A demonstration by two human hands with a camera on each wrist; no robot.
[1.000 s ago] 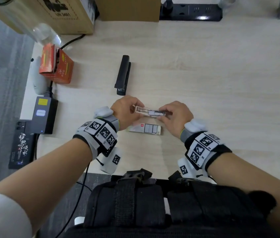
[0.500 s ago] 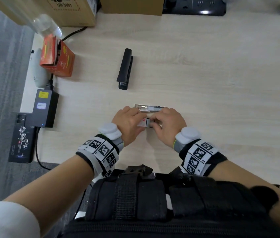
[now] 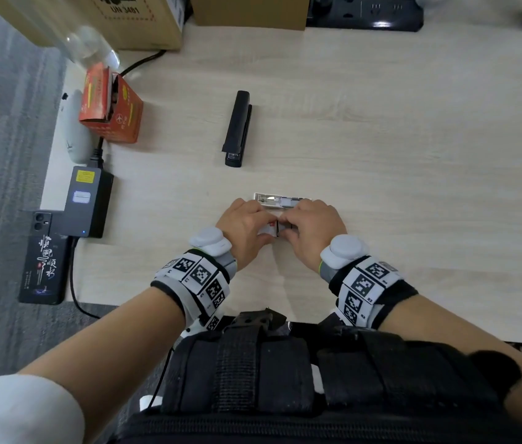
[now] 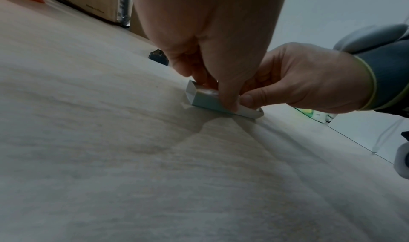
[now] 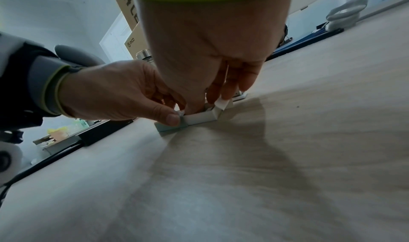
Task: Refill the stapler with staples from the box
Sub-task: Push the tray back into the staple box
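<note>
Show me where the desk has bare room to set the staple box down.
Bare wood lies right of the black stapler, running to the far right edge, and between that stapler and the clear tray. The left edge is crowded: orange box, power adapter, phone. Both hands hold the staple box.

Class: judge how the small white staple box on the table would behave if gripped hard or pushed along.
The staple box looks like thin card, so it probably dents under a hard grip. Flat-sided and lying low on the table, it should slide, not roll. Both hands steady it, suggesting it shifts easily.
</note>
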